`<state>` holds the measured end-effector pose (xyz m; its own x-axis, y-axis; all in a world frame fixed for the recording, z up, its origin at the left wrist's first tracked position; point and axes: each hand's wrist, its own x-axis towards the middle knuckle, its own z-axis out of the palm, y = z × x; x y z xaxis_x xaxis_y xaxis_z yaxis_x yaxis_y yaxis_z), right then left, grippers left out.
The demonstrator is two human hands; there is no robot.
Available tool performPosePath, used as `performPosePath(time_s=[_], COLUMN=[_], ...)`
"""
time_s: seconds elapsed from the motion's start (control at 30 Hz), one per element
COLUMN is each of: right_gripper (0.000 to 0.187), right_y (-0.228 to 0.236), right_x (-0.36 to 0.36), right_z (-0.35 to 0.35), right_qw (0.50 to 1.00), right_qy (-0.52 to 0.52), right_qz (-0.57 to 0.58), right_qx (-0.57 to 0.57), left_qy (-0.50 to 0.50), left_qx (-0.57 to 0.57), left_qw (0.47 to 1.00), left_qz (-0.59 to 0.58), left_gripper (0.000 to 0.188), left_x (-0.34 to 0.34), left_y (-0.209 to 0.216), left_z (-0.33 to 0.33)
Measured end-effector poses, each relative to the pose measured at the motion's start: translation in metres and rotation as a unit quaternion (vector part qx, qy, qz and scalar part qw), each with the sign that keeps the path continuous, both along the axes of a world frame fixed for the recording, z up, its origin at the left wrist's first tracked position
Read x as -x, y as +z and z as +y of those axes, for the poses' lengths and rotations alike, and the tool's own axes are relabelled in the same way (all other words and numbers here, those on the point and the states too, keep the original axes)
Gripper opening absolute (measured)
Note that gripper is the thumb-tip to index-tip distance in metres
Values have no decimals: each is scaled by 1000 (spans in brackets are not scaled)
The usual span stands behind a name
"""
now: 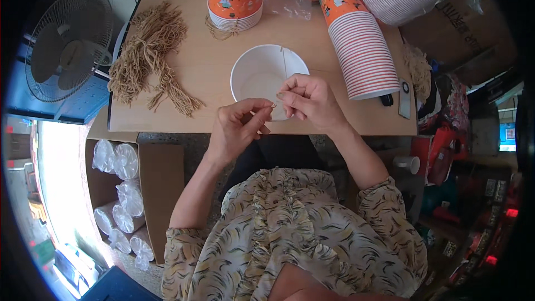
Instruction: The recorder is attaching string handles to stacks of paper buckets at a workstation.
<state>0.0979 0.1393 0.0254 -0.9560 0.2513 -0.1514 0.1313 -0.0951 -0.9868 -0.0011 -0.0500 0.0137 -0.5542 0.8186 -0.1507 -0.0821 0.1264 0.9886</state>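
Note:
Both my hands are raised close together over the table's near edge, in front of a white paper bucket (245, 72). My left hand (237, 128) is closed in a pinch, with the end of a thin tan cord (274, 105) at its fingertips. My right hand (312, 100) also pinches, thumb against forefinger; what lies between them is too small to make out. It covers part of the bucket's near right rim. A dark line runs down the bucket's inside wall. A heap of tan cords (147, 56) lies at the left of the table.
At the back stands a stack of orange printed buckets (235, 0) with a cord beside its base. Another long stack (365, 50) lies tilted at the right. A fan (69, 44) stands at far left. Below it, a cardboard box (161, 189) holds several plastic-wrapped stacks.

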Motion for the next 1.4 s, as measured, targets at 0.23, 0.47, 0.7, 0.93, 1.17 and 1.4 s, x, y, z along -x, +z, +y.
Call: performPosePath(time_s=[0.23, 0.47, 0.7, 0.93, 1.17, 1.4], right_gripper=[14, 15, 17, 13, 13, 15], right_y=[0, 2, -2, 13, 15, 22], right_x=[2, 4, 8, 10, 13, 14], right_z=[-4, -8, -9, -14, -16, -8], right_qw=[999, 998, 998, 996, 993, 997], right_qy=[4, 12, 13, 25, 45, 25], right_qz=[-10, -38, -38, -84, -111, -64], right_qx=[52, 38, 40, 34, 1, 25], left_qy=[102, 127, 109, 182, 187, 160], left_qx=[-77, -69, -69, -87, -121, -89], left_qw=[988, 978, 968, 946, 930, 962], left_qz=[81, 153, 213, 253, 291, 202], left_gripper=[15, 9, 10, 15, 13, 8], left_x=[-15, -16, -13, -18, -17, -11], left_y=[-16, -21, -21, -20, -31, -16], left_z=[5, 4, 0, 3, -4, -11])
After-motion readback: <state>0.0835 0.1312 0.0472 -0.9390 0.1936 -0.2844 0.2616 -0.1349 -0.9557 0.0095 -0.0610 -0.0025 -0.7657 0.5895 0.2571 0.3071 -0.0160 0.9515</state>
